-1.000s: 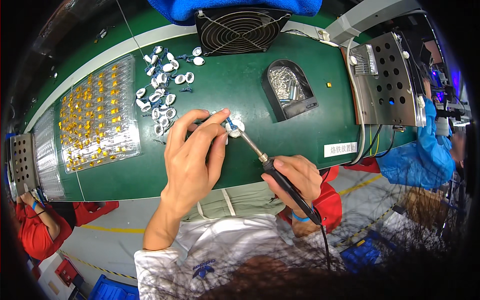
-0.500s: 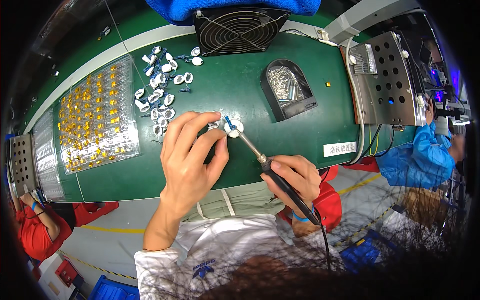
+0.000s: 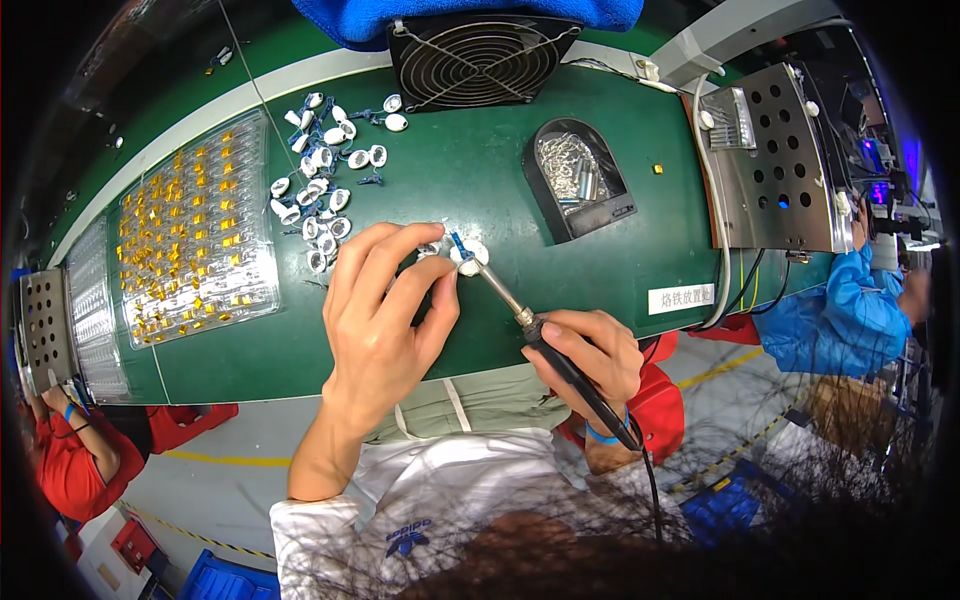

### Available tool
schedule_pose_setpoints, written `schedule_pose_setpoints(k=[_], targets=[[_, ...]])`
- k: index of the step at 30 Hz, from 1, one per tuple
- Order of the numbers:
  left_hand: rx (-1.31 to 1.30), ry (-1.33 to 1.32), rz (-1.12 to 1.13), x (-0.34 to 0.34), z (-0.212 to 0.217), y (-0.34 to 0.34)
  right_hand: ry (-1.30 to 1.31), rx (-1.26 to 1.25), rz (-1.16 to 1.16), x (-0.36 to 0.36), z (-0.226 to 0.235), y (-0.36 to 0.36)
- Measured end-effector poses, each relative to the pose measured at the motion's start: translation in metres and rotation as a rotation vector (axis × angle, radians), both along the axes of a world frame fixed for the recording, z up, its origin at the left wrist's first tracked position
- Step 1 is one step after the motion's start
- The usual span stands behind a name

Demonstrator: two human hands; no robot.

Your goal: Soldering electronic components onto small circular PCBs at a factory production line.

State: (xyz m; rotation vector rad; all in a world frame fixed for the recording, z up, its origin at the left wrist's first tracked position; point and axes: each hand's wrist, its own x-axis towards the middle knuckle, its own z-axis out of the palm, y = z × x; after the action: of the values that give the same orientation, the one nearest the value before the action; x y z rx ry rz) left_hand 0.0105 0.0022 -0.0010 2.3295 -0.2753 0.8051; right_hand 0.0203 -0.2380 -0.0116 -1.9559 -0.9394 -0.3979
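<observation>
My right hand (image 3: pixel 595 358) grips a soldering iron (image 3: pixel 572 378) by its black handle. The iron's metal tip meets a small white rounded housing with a blue wire (image 3: pixel 470 258) on the green bench. At that housing's left edge, the fingers of my left hand (image 3: pixel 385 295) are bent in a pinch; their tips partly hide what they hold. Another whitish piece (image 3: pixel 428 250) shows in the gap between these fingers. Farther left lies a loose pile of similar white housings with blue wires (image 3: pixel 318 185).
A clear plastic tray (image 3: pixel 262 265) with gold-coloured pieces is on the left. A black fan (image 3: pixel 485 62) stands at the back. Right of centre sits a black holder (image 3: pixel 600 218) with metal wire coils; farther right is a perforated metal box (image 3: pixel 785 165). Co-workers' arms (image 3: pixel 90 440) show at the left.
Hardly anything differs. Both hands stay in place, with the iron's tip still at the white housing.
</observation>
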Motion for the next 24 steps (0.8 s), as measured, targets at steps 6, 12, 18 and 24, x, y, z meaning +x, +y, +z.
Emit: schedule_pose_setpoints(k=[6, 12, 18, 24], targets=[[-0.013, -0.009, 0.028, -0.0001, -0.0005, 0.0001, 0.021, 0.014, -0.007, -0.0014, -0.0025, -0.0019], [0.005, -0.009, 0.019, -0.0009, -0.0023, -0.0007, 0.015, 0.026, -0.001, -0.0011, -0.0016, -0.0012], [0.008, 0.012, 0.015, -0.0014, -0.0035, -0.0017, 0.015, 0.0, -0.015, -0.0025, -0.002, -0.0015], [0.005, 0.004, 0.023, -0.0007, -0.0007, 0.0001, 0.012, -0.006, -0.016, -0.0024, -0.0014, -0.0006]])
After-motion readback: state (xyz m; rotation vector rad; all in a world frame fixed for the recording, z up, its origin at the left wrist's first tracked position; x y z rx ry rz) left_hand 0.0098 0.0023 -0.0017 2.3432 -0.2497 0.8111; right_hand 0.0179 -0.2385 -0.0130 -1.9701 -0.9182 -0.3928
